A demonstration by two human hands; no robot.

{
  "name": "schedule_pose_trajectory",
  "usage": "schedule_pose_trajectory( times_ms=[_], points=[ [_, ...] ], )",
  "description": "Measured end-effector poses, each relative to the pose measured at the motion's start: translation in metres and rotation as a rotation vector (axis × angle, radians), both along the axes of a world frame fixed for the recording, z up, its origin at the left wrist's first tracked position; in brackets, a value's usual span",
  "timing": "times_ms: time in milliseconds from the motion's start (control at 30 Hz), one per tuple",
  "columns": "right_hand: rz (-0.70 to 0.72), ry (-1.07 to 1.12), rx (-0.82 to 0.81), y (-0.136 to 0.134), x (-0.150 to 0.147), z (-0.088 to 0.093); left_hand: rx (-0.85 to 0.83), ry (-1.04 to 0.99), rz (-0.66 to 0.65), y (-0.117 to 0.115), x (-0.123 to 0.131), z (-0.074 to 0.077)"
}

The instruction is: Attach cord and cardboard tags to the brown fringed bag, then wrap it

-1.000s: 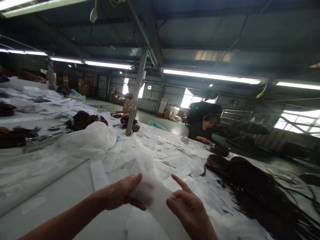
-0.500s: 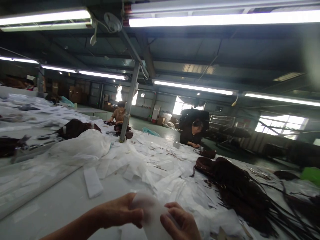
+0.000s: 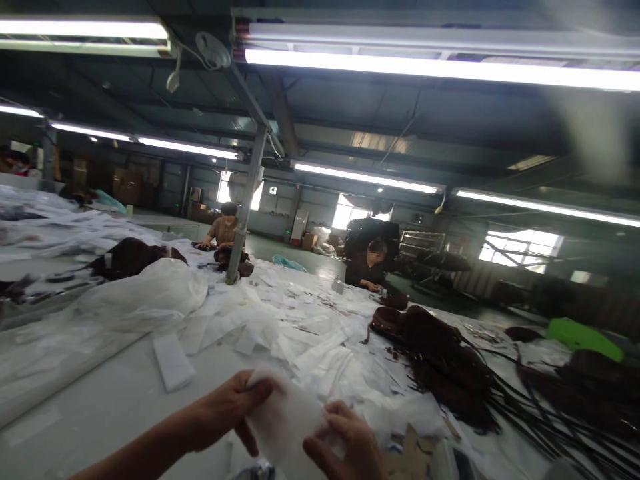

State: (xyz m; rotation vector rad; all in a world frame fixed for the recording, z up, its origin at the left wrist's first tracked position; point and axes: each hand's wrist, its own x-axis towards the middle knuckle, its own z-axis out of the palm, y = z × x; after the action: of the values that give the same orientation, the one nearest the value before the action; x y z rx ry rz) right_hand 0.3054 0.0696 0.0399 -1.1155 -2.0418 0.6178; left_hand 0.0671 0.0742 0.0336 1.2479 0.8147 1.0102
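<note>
Between my hands is a translucent white sheet (image 3: 285, 420), thin enough that fingers show faintly through it; whether it is plastic or paper I cannot tell. My left hand (image 3: 225, 413) pinches its upper left side, thumb in front. On the lower right edge, my right hand (image 3: 350, 440) grips the sheet with thumb and fingers closed. The sheet is held above the white table (image 3: 115, 393). A folded white packet (image 3: 173, 361) lies on the table beyond my left hand. White scraps and sheets (image 3: 305, 340) cover the surface past my hands.
Dark brown bags with long straps (image 3: 445, 360) are heaped at the right, near a green item (image 3: 583, 339). A large clear plastic bag (image 3: 165, 287) lies at left. A metal post (image 3: 249, 200) rises from the table. Two people (image 3: 370, 267) work at the far edge.
The view has turned slightly right. My left hand has shifted a little left and up with the sheet, which is spread wider between my hands. Both hands keep their hold.
</note>
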Motion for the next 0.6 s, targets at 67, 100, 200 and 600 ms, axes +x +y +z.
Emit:
schedule_pose_trajectory(
  times_ms=[67,100,200,600],
  points=[
    [-0.016,-0.124,0.059,-0.004,0.013,-0.001,0.000,0.052,0.050,-0.003,-0.011,0.004],
    [-0.021,-0.169,0.074,-0.006,0.019,-0.001,0.002,0.071,0.072,-0.004,-0.017,0.005],
    [-0.043,-0.220,0.097,-0.013,0.038,-0.006,-0.005,0.111,0.147,-0.009,-0.032,0.008],
    [-0.180,-0.169,0.153,-0.034,0.032,-0.005,0.005,0.195,-0.035,-0.022,-0.014,0.010]
  ],
)
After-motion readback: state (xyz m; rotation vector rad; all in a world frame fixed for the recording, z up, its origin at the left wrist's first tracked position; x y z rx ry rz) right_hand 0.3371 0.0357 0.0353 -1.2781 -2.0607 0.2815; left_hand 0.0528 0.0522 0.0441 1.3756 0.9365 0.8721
